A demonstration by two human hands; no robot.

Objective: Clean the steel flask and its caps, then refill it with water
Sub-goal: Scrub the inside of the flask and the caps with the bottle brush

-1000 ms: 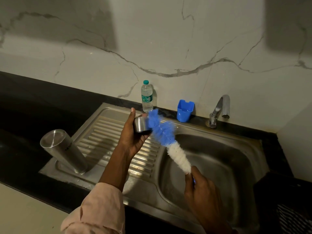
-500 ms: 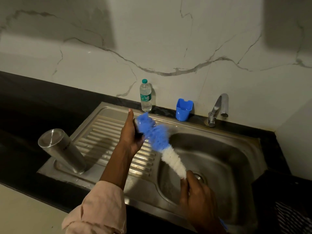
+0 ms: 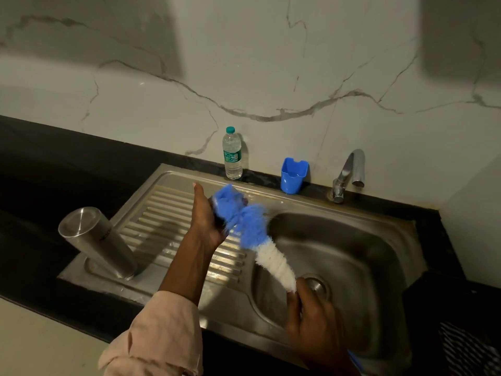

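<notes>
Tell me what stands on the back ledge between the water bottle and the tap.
In the head view, one blue plastic cup stands between the water bottle and the tap, on the dark ledge.

Cap (image 3: 217, 213) mostly hidden behind blurred brush (image 3: 244, 226) bristles; brush handle cut off at bottom edge.

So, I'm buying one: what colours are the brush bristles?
Blue at the tip, white nearer the handle on the brush, in the head view.
</notes>
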